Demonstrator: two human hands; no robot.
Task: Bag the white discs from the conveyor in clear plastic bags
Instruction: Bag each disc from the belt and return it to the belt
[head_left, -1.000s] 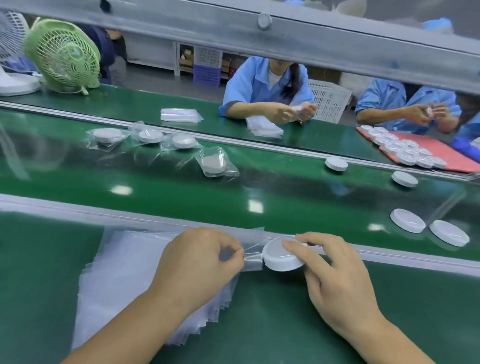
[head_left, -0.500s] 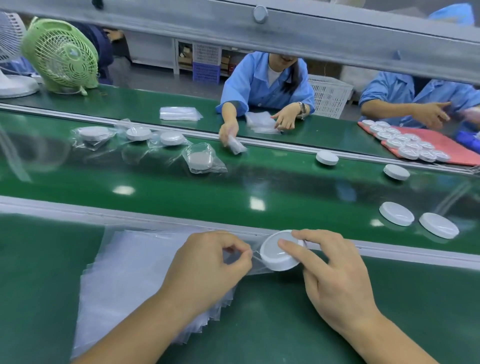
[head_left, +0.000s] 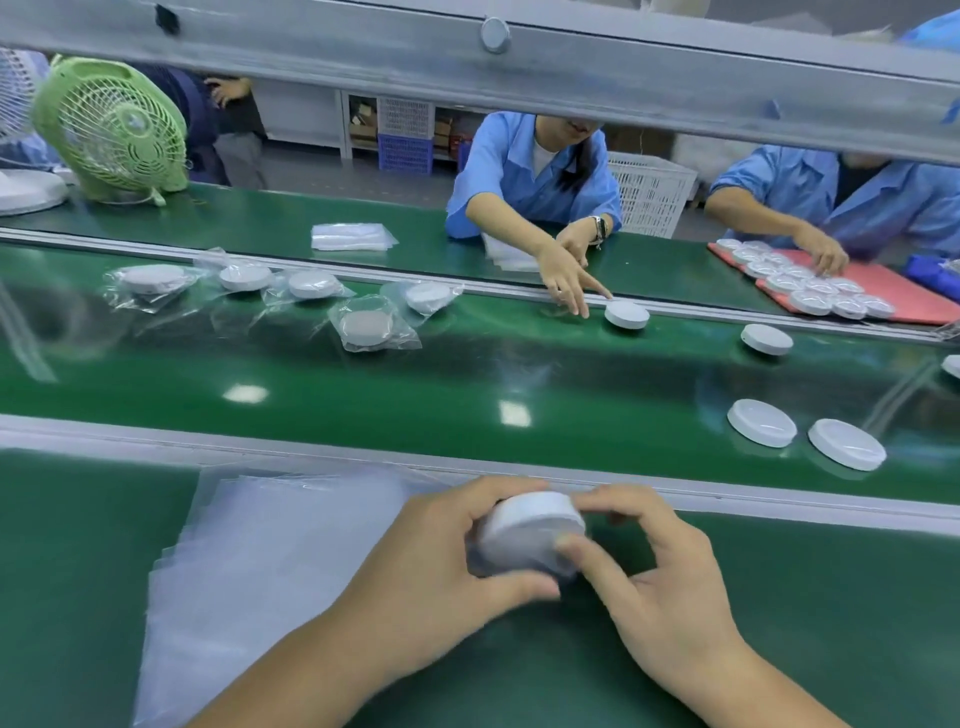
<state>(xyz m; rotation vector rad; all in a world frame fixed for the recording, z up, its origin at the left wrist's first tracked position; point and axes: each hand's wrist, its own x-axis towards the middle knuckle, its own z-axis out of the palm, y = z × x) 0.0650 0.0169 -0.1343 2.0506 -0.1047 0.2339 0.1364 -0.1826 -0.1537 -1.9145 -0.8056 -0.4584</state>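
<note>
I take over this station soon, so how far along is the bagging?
Done: five bagged discs lie on the belt at far left. In hand: the left hand and right hand both grip one white disc by the stack of empty bags; blur hides whether it is inside a bag. Left: at least four loose discs wait on the belt at right.
</note>
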